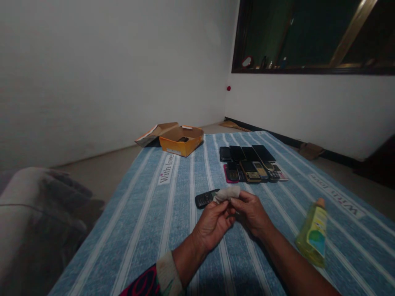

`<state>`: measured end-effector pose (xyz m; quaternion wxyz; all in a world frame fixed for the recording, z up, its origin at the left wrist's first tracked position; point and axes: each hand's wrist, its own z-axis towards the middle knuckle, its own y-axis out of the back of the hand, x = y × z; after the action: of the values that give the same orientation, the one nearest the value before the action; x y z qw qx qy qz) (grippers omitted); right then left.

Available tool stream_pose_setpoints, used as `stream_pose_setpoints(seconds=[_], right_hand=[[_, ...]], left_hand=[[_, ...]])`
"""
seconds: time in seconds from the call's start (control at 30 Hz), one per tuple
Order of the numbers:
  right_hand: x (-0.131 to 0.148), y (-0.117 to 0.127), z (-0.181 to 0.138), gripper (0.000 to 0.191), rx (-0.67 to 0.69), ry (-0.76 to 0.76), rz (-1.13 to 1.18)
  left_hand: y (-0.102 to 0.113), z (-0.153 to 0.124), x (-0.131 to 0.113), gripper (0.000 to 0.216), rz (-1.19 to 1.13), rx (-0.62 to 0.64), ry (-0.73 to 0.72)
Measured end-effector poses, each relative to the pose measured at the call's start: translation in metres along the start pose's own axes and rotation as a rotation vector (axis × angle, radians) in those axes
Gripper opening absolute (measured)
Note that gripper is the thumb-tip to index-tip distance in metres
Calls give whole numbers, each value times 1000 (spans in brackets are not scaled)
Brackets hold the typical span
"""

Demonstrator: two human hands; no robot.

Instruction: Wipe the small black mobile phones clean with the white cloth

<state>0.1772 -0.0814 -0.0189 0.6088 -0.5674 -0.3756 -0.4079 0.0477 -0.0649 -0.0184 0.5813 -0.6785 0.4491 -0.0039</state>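
Observation:
A small white cloth or tissue (227, 194) is pinched between my two hands above the striped cloth. My left hand (212, 224) has its thumb and fingertips closed on the near left edge of it. Holding the right side is my right hand (251, 211), its fingers also closed. Just beyond and left of my hands lies a black keypad phone (204, 199), its right end partly behind the white piece. Whether anything else sits inside my curled fingers is hidden.
Several phones lie in two rows at the back right, with a black one (263, 153) at the far end. An open orange box (182, 142) at the back left has a dark item inside. A yellow-green bottle (313, 236) lies right on the blue striped cloth (148, 230).

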Motion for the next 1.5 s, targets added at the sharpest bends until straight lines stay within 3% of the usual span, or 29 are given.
stream_pose_setpoints(seconds=[0.1,0.27,0.4,0.5,0.67,0.73,0.83,1.07,1.5], right_hand=[[-3,0,4,27,-38,-35,31],[-1,-2,15,25,-93,-34,48],[8,7,28,22,-138,43,-47],[14,18,37,14,-165,158,-370],[15,15,42,19,-37,323,-1022],[14,7,41,22,16,335,-1250],[14,-8,40,23,50,265,-1534],[10,-35,42,26,111,121,-1814],[6,-41,37,25,253,107,-1809]], left_hand=[[1,1,4,8,57,3,24],[3,2,8,25,193,-23,49],[2,-2,0,26,471,-44,3],[7,-8,-16,18,861,-80,-153],[31,-14,-52,14,1616,-259,-765],[41,-13,-62,25,1829,-341,-818],[51,-10,-67,36,2044,-359,-706],[53,-5,-67,35,2055,-316,-618],[52,-7,-57,24,1923,-327,-709]])
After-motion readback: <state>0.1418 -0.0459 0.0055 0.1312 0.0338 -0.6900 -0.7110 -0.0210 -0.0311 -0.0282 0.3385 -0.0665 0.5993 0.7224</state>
